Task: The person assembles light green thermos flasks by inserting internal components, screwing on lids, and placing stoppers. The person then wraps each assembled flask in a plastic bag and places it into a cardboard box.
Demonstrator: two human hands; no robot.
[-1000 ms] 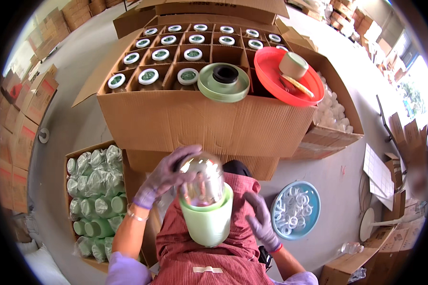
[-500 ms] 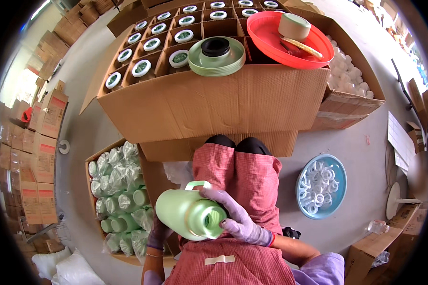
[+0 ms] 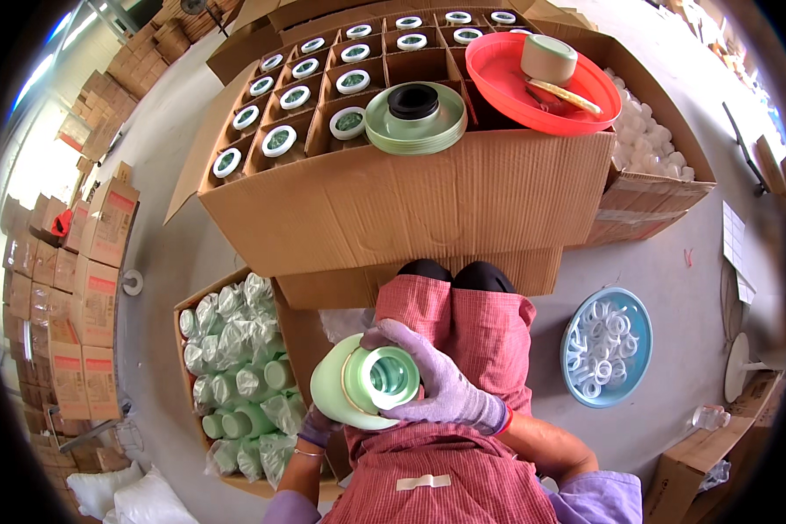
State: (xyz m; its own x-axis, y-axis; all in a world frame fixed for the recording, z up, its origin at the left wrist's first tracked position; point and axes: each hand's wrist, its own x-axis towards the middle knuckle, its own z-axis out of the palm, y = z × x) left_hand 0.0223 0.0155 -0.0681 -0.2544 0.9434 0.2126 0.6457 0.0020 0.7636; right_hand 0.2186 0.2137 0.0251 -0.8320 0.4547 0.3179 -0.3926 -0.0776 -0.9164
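A pale green wide-mouthed plastic bottle (image 3: 335,389) lies tilted over my lap, its open threaded mouth turned up toward me. My right hand (image 3: 441,384), in a greyish-lilac glove, curls around the bottle's neck and rim. From the lower left my left hand (image 3: 318,426), also gloved, supports the body; most of its fingers are hidden behind the bottle. Just left of it stands a carton (image 3: 183,349) of similar green bottles (image 3: 236,384), many wrapped in clear plastic bags.
Ahead, a large divided carton (image 3: 393,210) holds several bottles with white-ringed tops. On its edge rest stacked green discs (image 3: 452,131) with a black ring (image 3: 413,101) and a red tray (image 3: 489,74). White caps (image 3: 646,140) fill another box. Right, a blue basin (image 3: 646,349) contains white rings (image 3: 603,341).
The bottle has turned so its mouth faces up more toward me, and its handle is out of sight. My right hand has shifted around the neck. The whole view has moved slightly.
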